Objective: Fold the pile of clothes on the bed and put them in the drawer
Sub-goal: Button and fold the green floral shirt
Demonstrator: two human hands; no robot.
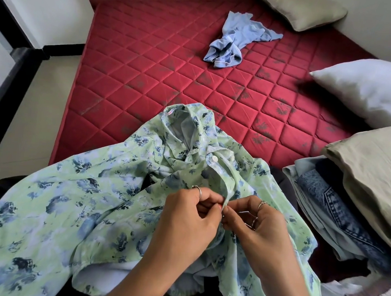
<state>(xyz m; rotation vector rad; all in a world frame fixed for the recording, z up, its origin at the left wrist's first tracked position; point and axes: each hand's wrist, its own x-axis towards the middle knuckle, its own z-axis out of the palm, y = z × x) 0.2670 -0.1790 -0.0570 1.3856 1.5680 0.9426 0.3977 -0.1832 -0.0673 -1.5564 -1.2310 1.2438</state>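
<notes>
A light green shirt with a blue flower print (74,208) lies spread over my lap and the near edge of the red bed (149,70), collar pointing away from me. My left hand (187,219) and my right hand (254,223) meet at the shirt's front button strip, each pinching the fabric between thumb and fingers. One white button shows higher up near the collar. A crumpled light blue garment (236,42) lies alone farther up the mattress. A stack of clothes with blue denim (338,215) sits at my right.
A white pillow (374,88) and an olive pillow (301,9) lie along the right side of the bed. A folded khaki cloth (377,174) tops the stack at right. The floor (30,113) runs along the bed's left side.
</notes>
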